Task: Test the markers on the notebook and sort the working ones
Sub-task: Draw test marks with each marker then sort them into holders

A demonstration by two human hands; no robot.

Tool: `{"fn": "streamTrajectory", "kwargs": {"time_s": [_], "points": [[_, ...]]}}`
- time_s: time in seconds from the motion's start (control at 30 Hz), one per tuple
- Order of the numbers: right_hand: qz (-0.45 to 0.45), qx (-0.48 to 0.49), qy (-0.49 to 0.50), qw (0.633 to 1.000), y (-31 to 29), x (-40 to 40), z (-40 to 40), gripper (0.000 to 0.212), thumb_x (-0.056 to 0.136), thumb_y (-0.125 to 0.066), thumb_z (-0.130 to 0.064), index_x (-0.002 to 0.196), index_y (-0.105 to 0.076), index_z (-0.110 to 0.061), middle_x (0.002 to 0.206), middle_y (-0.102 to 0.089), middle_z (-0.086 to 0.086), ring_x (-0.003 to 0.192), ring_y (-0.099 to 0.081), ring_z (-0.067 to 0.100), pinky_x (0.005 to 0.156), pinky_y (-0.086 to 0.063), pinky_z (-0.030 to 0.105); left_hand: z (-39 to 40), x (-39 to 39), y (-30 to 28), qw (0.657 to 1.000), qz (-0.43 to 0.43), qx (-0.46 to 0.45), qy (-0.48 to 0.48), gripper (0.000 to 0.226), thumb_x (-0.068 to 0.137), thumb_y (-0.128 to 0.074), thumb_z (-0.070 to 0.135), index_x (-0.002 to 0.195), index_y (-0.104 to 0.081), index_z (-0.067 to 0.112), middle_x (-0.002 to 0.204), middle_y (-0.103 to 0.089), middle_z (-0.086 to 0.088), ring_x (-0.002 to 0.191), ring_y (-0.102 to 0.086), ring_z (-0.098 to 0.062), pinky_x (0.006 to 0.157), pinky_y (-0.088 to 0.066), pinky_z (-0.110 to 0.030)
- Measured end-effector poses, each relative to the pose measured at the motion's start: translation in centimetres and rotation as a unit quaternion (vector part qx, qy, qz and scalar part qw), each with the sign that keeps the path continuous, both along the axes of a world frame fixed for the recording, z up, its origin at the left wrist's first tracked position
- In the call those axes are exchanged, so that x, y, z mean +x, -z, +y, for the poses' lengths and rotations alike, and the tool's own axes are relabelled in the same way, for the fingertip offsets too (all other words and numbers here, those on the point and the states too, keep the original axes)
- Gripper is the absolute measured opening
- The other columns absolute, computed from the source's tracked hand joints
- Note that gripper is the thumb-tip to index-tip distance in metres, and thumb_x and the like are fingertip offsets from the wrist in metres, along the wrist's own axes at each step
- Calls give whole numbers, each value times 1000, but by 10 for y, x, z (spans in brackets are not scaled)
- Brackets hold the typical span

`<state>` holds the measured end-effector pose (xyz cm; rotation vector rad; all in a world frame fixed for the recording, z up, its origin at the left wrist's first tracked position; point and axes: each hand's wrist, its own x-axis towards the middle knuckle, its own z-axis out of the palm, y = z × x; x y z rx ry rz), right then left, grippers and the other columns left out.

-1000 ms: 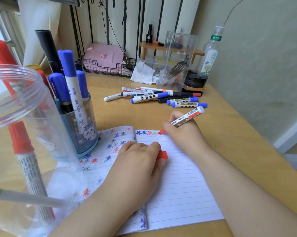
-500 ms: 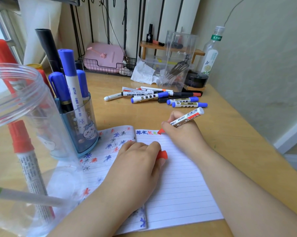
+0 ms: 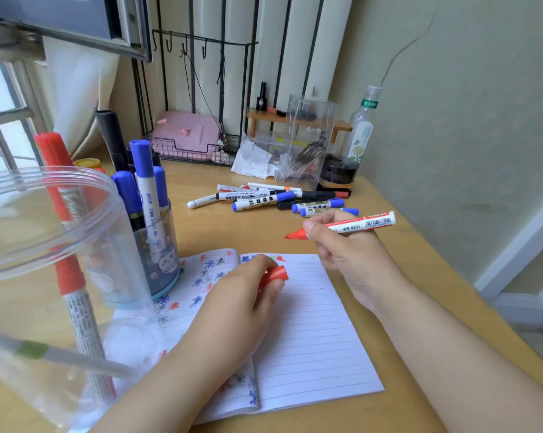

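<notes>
Two hands: both at work over the open notebook [image 3: 307, 332] on the tabletop [image 3: 398, 245].
Right hand [image 3: 348, 248]: fingers curled round the red marker [image 3: 351, 225], thumb and forefinger pinching near the tip end.
Red marker: uncapped, lying almost level, red tip pointing left of the right fingers, lifted clear of the page; white barrel with printed label sticking out to the right of the fingers.
Left hand [image 3: 232, 310]: knuckles up, resting on the notebook, fingers curled round the red cap [image 3: 276, 274].
Red cap: open end poking out past the left fingertips, just below and left of the marker tip, not touching it.
Notebook: lined right page under and beyond both hands; small blue, green and red star scribbles along the top line just above the left fingers; left page covered with blue and red stars, to the left of the left fingers.
Loose markers [image 3: 273, 198]: a cluster with blue, black, red and orange caps lying flat beyond the right fingers, well apart from the notebook.
Blue pen cup [image 3: 160, 260]: left of the left fingers, base overlapping the left page's corner, holding upright blue-capped markers [image 3: 143, 170] and a black one.
Clear jar [image 3: 38, 254]: far left of the fingers, close to the camera, with a red-capped marker and a green-banded one inside.
Back of tabletop: clear acrylic box [image 3: 310, 135], glass bottle [image 3: 362, 132], crumpled paper [image 3: 253, 159], pink case [image 3: 187, 135] in a wire basket.
</notes>
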<state>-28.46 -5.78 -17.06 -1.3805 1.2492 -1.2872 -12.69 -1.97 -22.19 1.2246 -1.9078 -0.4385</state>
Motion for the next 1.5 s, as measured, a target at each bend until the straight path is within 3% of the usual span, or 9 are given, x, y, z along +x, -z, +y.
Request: {"fn": "streamTrajectory", "kwargs": {"time_s": [0.1, 0.27, 0.5, 0.8, 0.97, 1.13, 1.23, 1.3, 1.5], "points": [[-53, 2, 42, 998, -5, -8, 24, 21, 94, -52, -17, 77, -61, -11, 48, -38, 0, 41, -29, 6, 40, -26, 16, 5, -2, -5, 999, 20, 17, 31, 12, 94, -44, 30, 87, -42, 40, 81, -50, 22, 82, -47, 9, 68, -33, -7], [-159, -15, 50, 986, 10, -15, 50, 34, 91, -49, -7, 60, -41, -18, 46, -33, 1, 44, -27, 11, 41, -27, 16, 10, -6, -8, 996, 31, 29, 76, 12, 93, -34, 40, 95, -44, 34, 86, -51, 21, 86, -46, 8, 69, -32, -6], [-113, -59, 29, 991, 10, -28, 47, 31, 73, -58, -20, 47, -41, -23, 49, -33, -9, 42, -26, 5, 42, -26, 14, 12, -7, -9, 995, 26, 4, 98, 20, 91, -29, 47, 92, -45, 35, 92, -50, 22, 83, -48, -1, 68, -34, -10], [-62, -52, -15, 997, 14, -19, 53, 31, 73, -59, -19, 49, -40, -23, 41, -32, -9, 41, -26, 8, 43, -27, 16, 17, -10, -11, 991, -1, -24, 132, 15, 92, -36, 40, 92, -48, 30, 82, -49, 15, 71, -46, -2, 62, -34, -11], [-91, -30, -27, 995, 18, -12, 57, 28, 74, -57, -21, 52, -39, -21, 37, -33, -4, 39, -29, 8, 42, -29, 15, 22, -11, -13, 989, -13, -20, 143, 25, 92, -33, 50, 95, -49, 31, 72, -52, 16, 61, -47, -3, 54, -33, -14], [-142, -14, -23, 989, 22, -4, 60, 31, 75, -53, -20, 50, -36, -23, 37, -29, -3, 35, -25, 8, 39, -25, 18, 28, -15, -16, 991, -16, -25, 133, 27, 94, -25, 49, 79, -40, 34, 70, -51, 24, 59, -47, 1, 51, -30, -11], [-214, -19, -32, 976, 24, 3, 65, 30, 74, -50, -15, 51, -31, -20, 37, -23, -1, 33, -21, 7, 38, -20, 19, 31, -15, -17, 987, -43, -82, 132, 27, 98, -33, 41, 79, -44, 24, 56, -39, 16, 53, -41, 1, 50, -29, -9], [-239, -22, -36, 970, 24, 7, 69, 30, 73, -48, -13, 52, -28, -19, 38, -21, -1, 34, -19, 7, 38, -18, 20, 33, -15, -17, 983, -64, -116, 125, 29, 96, -34, 37, 80, -47, 16, 60, -35, 17, 52, -34, -2, 49, -29, -14], [-231, 0, -32, 972, 28, 6, 64, 31, 75, -53, -19, 53, -31, -20, 42, -22, -1, 37, -20, 8, 40, -21, 20, 34, -18, -14, 991, -19, -78, 109, 31, 95, -35, 43, 78, -47, 20, 56, -39, 16, 53, -41, 2, 50, -30, -8]]}}
